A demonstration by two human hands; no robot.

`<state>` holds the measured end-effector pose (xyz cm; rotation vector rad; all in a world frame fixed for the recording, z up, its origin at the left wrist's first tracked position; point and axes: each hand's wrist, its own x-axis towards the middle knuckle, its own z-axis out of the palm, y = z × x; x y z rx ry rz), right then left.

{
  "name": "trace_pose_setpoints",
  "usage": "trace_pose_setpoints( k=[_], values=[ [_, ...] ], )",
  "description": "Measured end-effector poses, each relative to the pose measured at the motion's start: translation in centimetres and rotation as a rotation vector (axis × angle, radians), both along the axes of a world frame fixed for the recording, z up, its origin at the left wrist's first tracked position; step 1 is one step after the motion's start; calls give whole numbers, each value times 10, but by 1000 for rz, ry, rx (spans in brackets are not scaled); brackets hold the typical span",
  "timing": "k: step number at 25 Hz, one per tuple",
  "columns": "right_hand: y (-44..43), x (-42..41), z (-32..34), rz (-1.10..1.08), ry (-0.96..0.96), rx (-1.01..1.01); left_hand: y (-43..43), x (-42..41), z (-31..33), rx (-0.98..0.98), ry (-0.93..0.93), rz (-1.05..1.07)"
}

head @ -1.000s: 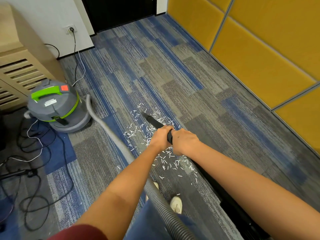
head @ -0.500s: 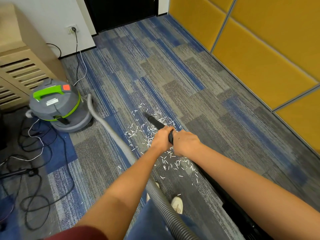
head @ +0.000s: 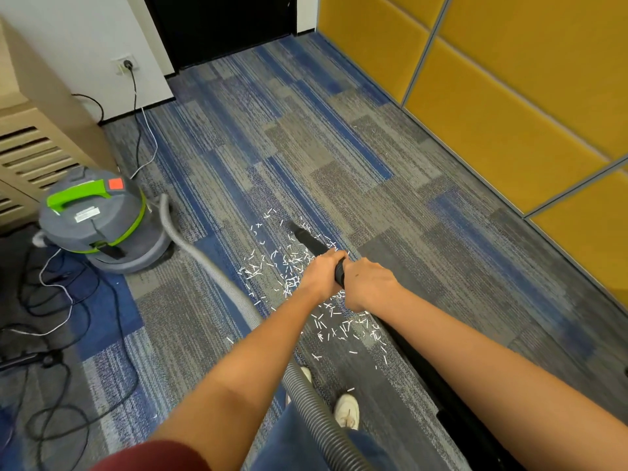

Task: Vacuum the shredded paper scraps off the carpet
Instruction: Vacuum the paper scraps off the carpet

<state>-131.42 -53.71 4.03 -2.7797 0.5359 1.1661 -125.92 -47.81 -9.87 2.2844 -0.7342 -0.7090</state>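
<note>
White shredded paper scraps lie scattered on the blue and grey carpet in front of me. My left hand and my right hand both grip the black vacuum wand, left ahead of right. The wand's narrow nozzle tip touches the carpet at the far edge of the scraps. A grey ribbed hose runs from the wand back past my legs to the grey and green vacuum canister at the left.
A wooden slatted cabinet stands at the far left behind the canister. Loose black and white cables lie on the floor at the left. Yellow wall panels run along the right. My white shoes show below.
The nozzle and both hands stay almost where they were. The view has shifted slightly, with no clear change in the scraps.
</note>
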Motion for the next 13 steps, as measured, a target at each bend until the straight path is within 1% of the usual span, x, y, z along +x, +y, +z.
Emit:
trace_pose_setpoints(
  k=[6, 13],
  values=[
    [5, 4, -3, 4, 13, 15, 12, 2, 0, -12, 22, 54],
    [-1, 14, -2, -53, 3, -13, -5, 11, 7, -34, 52, 19]
  ],
)
